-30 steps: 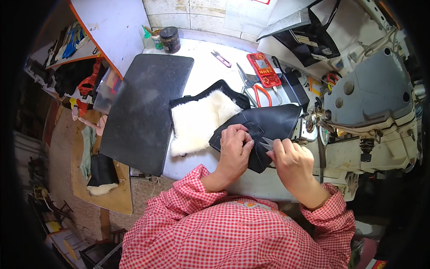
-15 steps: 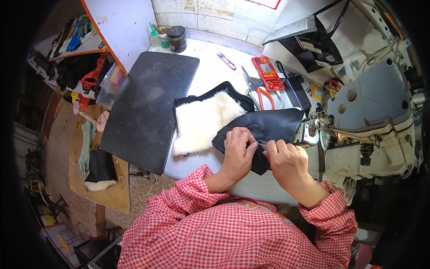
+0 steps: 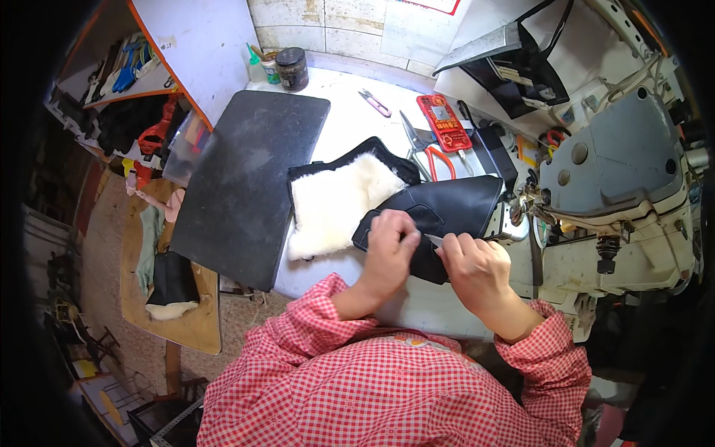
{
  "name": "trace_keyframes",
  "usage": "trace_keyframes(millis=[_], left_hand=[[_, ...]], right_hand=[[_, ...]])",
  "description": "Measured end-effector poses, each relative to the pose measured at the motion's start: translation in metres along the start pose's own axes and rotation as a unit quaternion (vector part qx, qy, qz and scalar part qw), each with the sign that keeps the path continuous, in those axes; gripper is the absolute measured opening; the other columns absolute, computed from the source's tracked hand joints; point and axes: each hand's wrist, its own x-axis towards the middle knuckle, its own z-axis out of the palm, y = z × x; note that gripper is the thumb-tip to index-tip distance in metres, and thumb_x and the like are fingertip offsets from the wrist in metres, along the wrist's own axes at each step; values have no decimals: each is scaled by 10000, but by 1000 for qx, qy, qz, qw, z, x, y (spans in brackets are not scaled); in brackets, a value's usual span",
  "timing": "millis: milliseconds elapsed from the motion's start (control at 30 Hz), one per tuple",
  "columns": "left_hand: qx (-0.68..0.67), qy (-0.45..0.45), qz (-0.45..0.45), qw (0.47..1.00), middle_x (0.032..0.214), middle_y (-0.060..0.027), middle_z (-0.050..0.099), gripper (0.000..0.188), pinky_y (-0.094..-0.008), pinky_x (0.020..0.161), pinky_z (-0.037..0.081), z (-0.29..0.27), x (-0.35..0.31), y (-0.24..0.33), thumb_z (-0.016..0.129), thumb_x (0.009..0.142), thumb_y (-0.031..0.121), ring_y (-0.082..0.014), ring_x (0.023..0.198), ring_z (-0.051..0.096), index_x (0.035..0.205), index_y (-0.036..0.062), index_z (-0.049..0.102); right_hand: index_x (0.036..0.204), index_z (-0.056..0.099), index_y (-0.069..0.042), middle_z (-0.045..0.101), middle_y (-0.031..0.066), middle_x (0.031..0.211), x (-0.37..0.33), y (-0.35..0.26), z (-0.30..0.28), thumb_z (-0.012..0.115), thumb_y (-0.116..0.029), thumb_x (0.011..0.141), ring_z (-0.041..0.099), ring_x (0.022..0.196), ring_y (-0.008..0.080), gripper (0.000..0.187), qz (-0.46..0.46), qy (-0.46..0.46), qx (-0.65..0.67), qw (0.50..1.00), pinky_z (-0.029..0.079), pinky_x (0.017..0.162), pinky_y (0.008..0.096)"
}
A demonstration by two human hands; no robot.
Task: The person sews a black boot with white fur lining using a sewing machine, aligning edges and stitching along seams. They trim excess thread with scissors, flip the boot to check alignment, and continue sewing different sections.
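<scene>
Hands: left [image 3: 391, 242] on black piece [image 3: 462, 200] | right [image 3: 478, 262] gripping metal-tipped tool [image 3: 434, 239]

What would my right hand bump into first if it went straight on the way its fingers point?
Most likely your left hand, since your right hand points its metal blade leftward toward it, though depth is unclear.

I see yellow lettering [image 3: 447, 127] on a red phone-shaped case [image 3: 451, 146], a red-edged sign [image 3: 441, 4] cut off high on the wall [image 3: 354, 37], and green markings [image 3: 271, 73] on a small jar [image 3: 268, 62], too tiny for me to read.
</scene>
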Motion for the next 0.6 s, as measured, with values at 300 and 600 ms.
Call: trace_keyframes(millis=[300,600], left_hand=[[238,460,13,856,1178,-132,561,267,-352,950,445,-184,32,11,605,898,10,-227,1107,540,1157,11,540],[396,-136,216,882,1536,-237,281,895,-678,1110,117,3,-38,-5,760,696,275,-423,1444,222,1476,88,362]], right_hand=[[1030,599,-48,623,100,760,-114,21,13,731,-193,833,602,616,276,278,291,79,205,931,475,567,380],[1093,606,-31,677,163,891,-165,19,72,706,-186,857,673,765,327,300,393,29,197,898,528,671,399]])
